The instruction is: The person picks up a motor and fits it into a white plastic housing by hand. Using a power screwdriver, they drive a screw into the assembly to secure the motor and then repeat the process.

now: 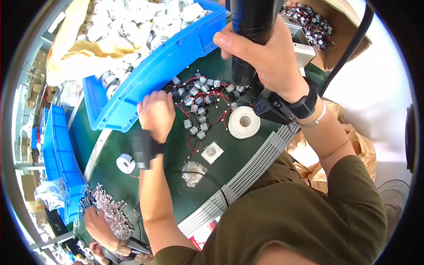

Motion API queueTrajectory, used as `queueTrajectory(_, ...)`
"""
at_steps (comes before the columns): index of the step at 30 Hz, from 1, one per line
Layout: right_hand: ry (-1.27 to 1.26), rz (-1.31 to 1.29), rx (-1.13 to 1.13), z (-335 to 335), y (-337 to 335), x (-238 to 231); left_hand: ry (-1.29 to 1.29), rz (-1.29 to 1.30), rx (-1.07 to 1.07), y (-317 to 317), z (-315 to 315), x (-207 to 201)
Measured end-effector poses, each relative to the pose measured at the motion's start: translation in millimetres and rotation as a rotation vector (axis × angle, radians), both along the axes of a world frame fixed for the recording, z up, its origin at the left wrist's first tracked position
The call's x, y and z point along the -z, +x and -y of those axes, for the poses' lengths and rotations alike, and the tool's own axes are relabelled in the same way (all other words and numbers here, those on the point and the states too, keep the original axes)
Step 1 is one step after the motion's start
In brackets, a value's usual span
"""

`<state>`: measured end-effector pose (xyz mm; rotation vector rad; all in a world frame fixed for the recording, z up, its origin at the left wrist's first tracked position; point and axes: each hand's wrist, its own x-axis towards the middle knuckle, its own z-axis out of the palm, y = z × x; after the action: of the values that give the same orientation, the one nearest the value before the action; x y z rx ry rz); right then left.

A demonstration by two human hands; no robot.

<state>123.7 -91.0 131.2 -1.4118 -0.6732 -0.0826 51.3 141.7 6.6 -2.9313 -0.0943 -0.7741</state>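
Note:
My right hand [269,57] is wrapped round a black electric screwdriver [247,66], held upright with its lower end over the table. Below and left of it spreads a pile of small grey motors [201,104] with red and black wires. At that pile's left edge is my left hand [157,115], beside the blue bin, slightly blurred; its fingers bend down and their tips are hidden. A white round part [244,122] with a central hole lies below the screwdriver. Closer to me are a small square plate [212,152] and a crumpled clear plastic piece [193,173].
A blue bin [163,66] of white parts stands at the far left. Another white part [126,163] lies left of my forearm. A co-worker's hand [100,227] touches metal pieces [112,210] at lower left. A cardboard box [344,31] of motors stands far right.

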Motion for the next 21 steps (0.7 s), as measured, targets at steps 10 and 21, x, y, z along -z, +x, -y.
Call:
queueTrajectory(10,-0.325,0.455,-0.217,-12.5,-22.2,56.8,-1.145,0.128,0.434,-34.4,61.7,-76.3)
queueTrajectory(21,-0.215,0.12,-0.366,15.2,-8.8,60.4,-0.428,0.228,0.188,103.4,-15.7,-116.3)
